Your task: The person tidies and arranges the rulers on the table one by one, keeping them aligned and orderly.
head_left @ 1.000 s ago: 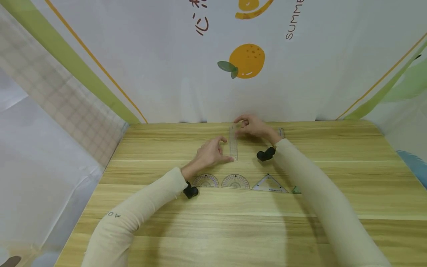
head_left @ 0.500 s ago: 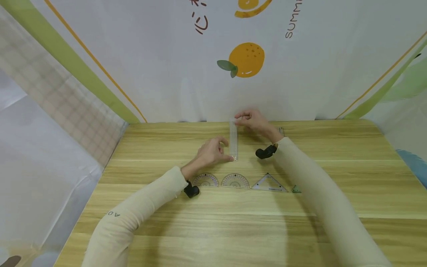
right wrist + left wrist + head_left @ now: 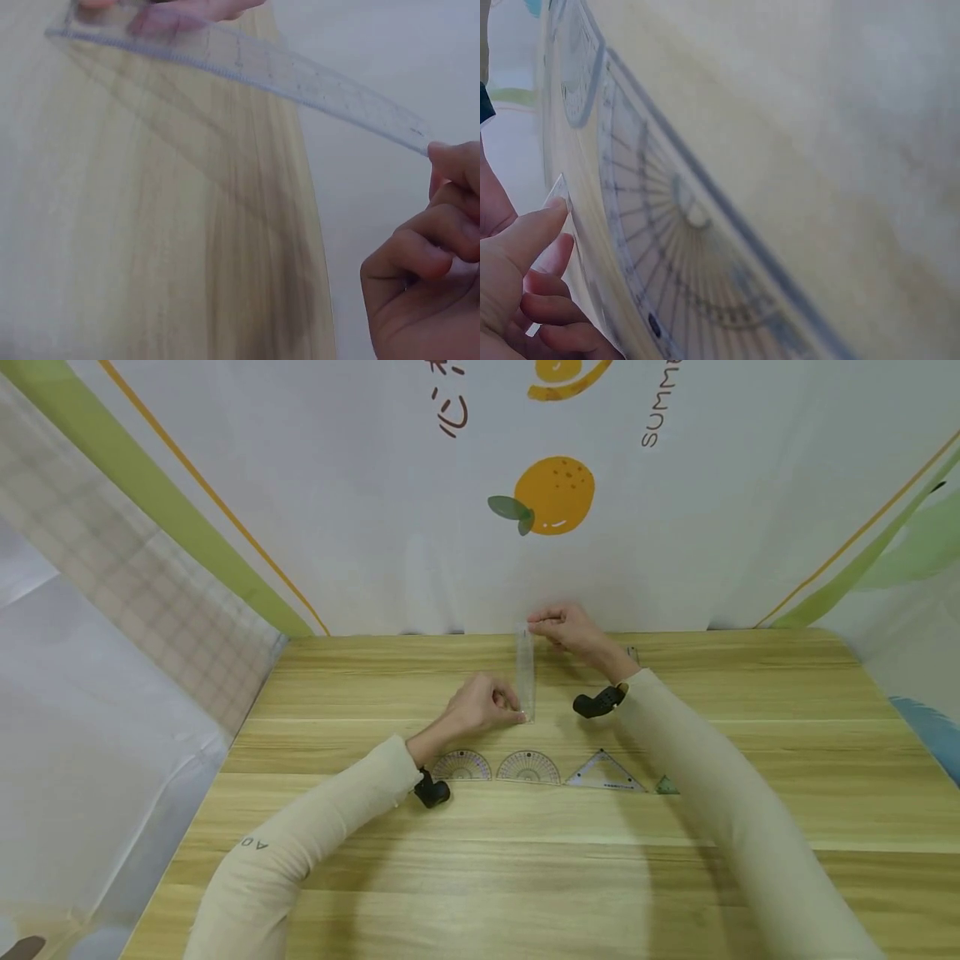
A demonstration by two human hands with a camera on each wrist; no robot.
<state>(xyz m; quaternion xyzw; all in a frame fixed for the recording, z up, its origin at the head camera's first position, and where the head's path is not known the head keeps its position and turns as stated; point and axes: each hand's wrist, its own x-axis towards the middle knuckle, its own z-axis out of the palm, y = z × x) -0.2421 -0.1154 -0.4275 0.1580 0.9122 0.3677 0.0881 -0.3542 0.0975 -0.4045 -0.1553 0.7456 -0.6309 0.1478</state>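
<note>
A clear plastic ruler [image 3: 525,668] stretches between both hands near the table's back edge. Its far end is raised off the wood, and in the right wrist view the ruler [image 3: 247,64] slants above its own shadow. My right hand [image 3: 567,631] pinches that far end between thumb and fingers. At the near end, my left hand [image 3: 480,703] grips the ruler's corner, thumb on top; the left wrist view shows this thumb [image 3: 536,232] against the clear tip. Just in front of the left hand lie two protractors [image 3: 462,766] [image 3: 528,767].
Right of the protractors, a clear set square [image 3: 606,772] lies in the same row, then a green piece [image 3: 666,785] partly covered by the right sleeve. Another small clear piece [image 3: 633,654] shows behind the right wrist. A white printed cloth [image 3: 375,527] hangs behind the wooden table [image 3: 480,877].
The ruler's far end has risen from the table. My right fingers have moved up and closed on that end. The left fingers have come down to meet the thumb at the near end.
</note>
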